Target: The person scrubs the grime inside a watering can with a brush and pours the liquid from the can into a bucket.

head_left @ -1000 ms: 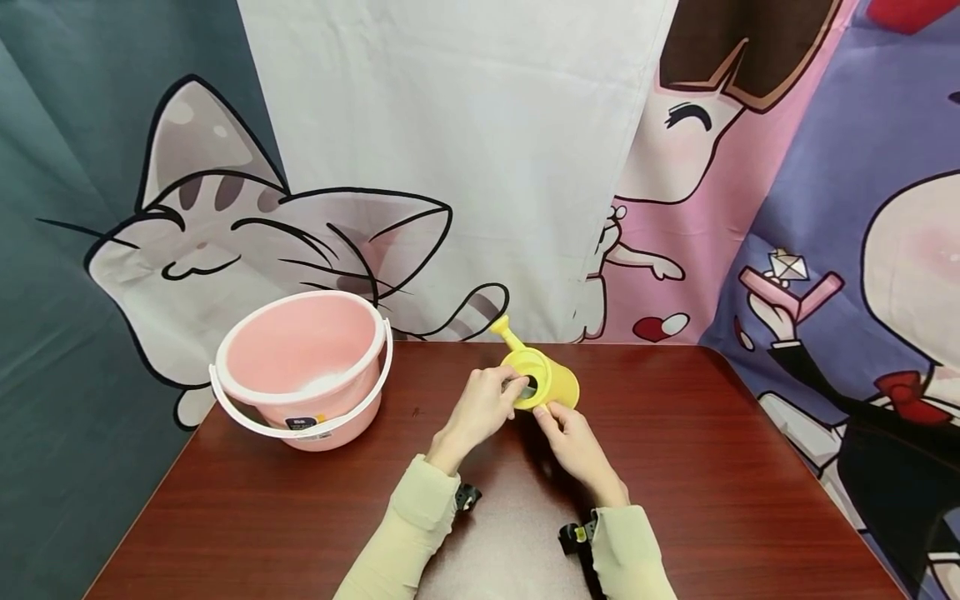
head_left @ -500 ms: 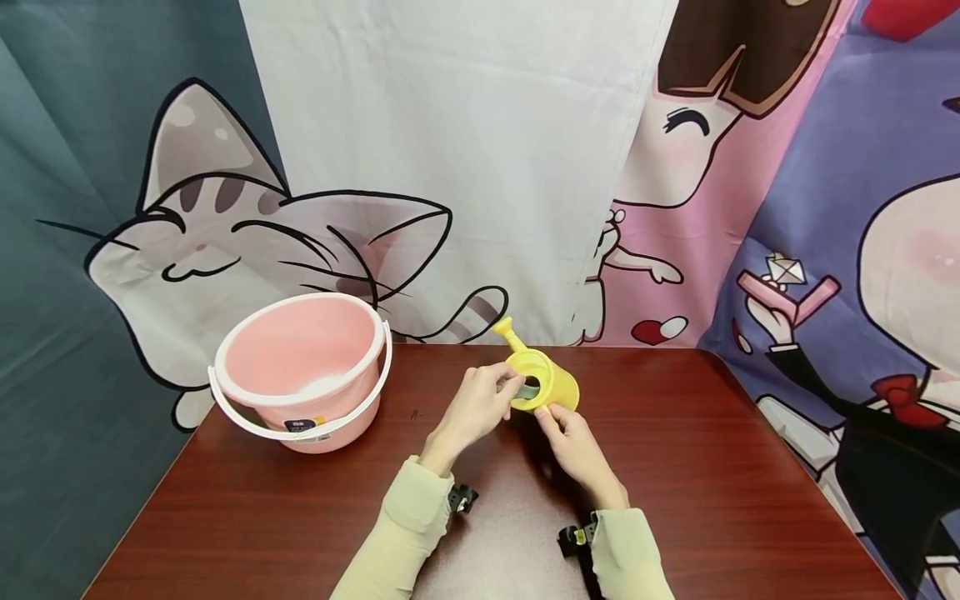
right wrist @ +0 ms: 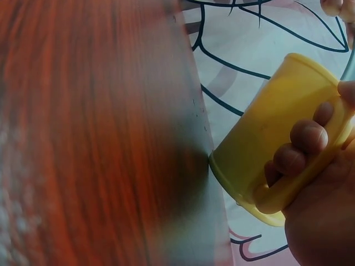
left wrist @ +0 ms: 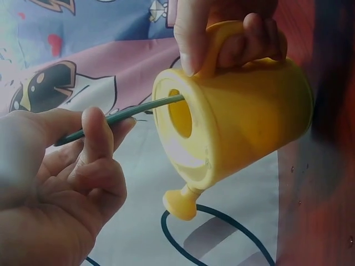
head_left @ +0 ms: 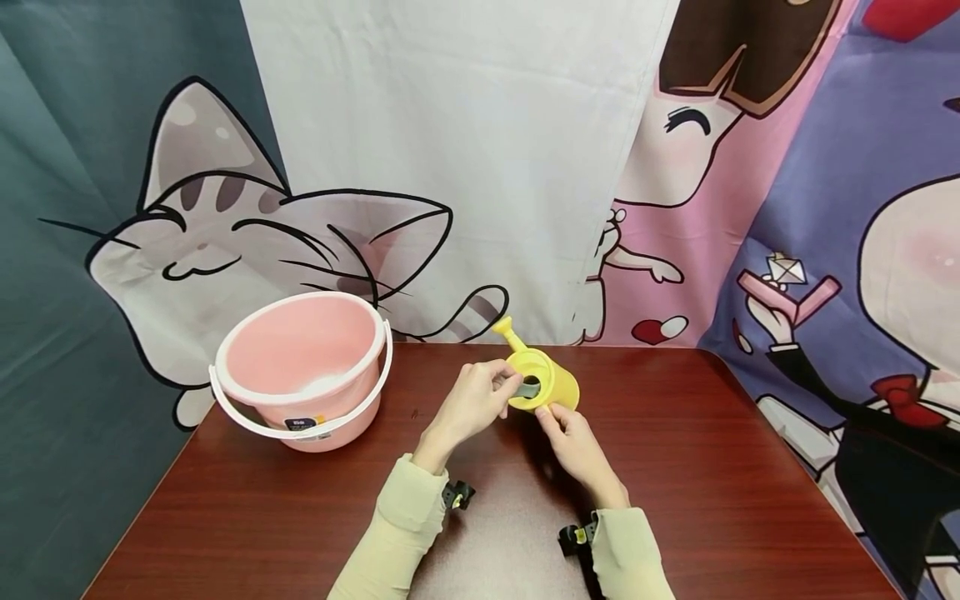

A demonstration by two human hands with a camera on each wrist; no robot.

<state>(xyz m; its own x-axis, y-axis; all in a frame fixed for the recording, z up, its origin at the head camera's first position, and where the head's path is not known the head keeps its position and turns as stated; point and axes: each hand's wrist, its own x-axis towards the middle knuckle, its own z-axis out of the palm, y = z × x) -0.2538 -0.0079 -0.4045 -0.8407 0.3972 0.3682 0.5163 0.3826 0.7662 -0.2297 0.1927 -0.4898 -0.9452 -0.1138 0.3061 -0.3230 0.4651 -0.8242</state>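
Observation:
A yellow toy watering can [head_left: 561,386] is held tilted over the table, its round opening turned toward my left hand. My right hand [head_left: 576,447] grips it by the handle, fingers curled round the loop in the right wrist view. Between thumb and fingers, my left hand [head_left: 471,405] pinches a thin, slightly curved grey-green strip [left wrist: 143,108]. The strip's far end lies inside the opening; how far it reaches in is hidden. The can's spout, with its rose [left wrist: 180,204], points to the back left in the head view.
At the left of the brown wooden table [head_left: 720,467] stands a pink bucket [head_left: 300,358] with its white handle hanging at the front. A cartoon-printed cloth [head_left: 465,167] hangs behind the table's back edge.
The left hand has drawn back slightly to the left, and more of the grey-green strip shows at the opening. The right hand and the watering can stay nearly in place.

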